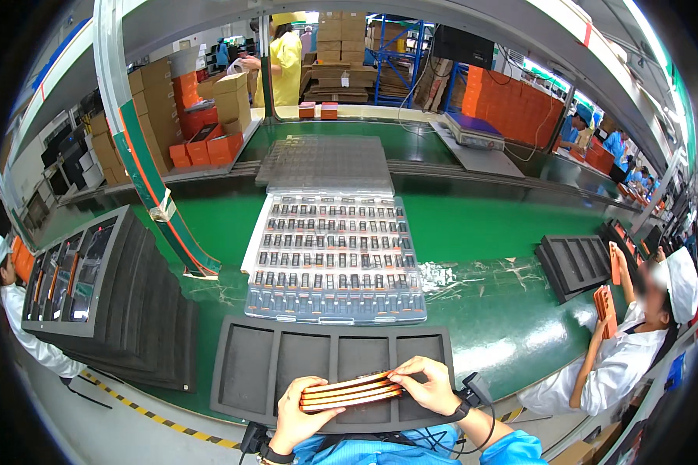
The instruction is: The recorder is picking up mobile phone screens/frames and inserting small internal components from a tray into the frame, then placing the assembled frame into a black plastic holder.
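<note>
A small stack of thin, flat orange-edged phone casings (349,393) is held edge-on above the black foam tray (329,364). At its left end, my left hand (304,411) is closed round the stack with the thumb near the front. My right hand (429,385) pinches the right end, thumb and fingers together at the upper casings. The tray lies at the table's near edge; its compartments in view hold nothing, and my hands hide part of its front. Just beyond it stands a stack of clear plastic trays (337,308) with rows of small dark parts.
Tall stacked foam trays (143,310) with phone-like pieces on top stand at left, beside a metal post (143,163). More foam trays (574,263) lie at right, near a co-worker (609,364) holding orange casings. A scale (475,132) and orange boxes (512,105) are farther back.
</note>
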The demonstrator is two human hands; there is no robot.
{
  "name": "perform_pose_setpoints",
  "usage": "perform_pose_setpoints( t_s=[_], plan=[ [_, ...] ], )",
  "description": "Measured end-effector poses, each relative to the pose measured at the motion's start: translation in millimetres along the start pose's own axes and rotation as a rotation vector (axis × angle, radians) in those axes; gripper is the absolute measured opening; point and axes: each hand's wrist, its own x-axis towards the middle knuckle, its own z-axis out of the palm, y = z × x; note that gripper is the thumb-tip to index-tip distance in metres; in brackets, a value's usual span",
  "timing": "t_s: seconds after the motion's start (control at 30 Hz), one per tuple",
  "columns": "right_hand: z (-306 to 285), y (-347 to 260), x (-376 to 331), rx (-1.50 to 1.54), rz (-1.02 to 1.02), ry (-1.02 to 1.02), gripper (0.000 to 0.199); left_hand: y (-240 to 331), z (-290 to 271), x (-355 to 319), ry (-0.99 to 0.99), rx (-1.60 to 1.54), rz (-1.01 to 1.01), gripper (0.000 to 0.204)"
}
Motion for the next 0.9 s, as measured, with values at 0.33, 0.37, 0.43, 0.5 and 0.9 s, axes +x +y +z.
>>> perform_pose_setpoints(
  t_s=[0.33, 0.37, 0.43, 0.5, 0.9],
  plan=[
    [-8.5, -3.6, -4.2, -0.284, -0.323, -0.084, 0.016, -0.4, 0.2, -0.4, -0.005, 0.034, 0.033, 0.065],
    [-8.7, -0.9, -6.2, -0.317, -0.382, -0.088, 0.018, 0.0, 0.1, -0.4, -0.006, 0.027, 0.033, 0.065],
    [-9.9, -0.8, -5.6, -0.390, -0.429, -0.121, 0.018, -0.5, -1.9, 1.5, -0.008, 0.056, 0.070, 0.064],
    [-10.8, -6.1, -4.8, -0.470, -0.471, -0.152, 0.020, 0.2, -2.3, 2.9, -0.007, 0.069, 0.102, 0.063],
    [-16.7, -19.0, -10.4, -0.697, -0.378, -0.225, 0.038, 4.2, -0.3, 1.8, 0.015, -0.017, -0.012, 0.059]
  ],
)
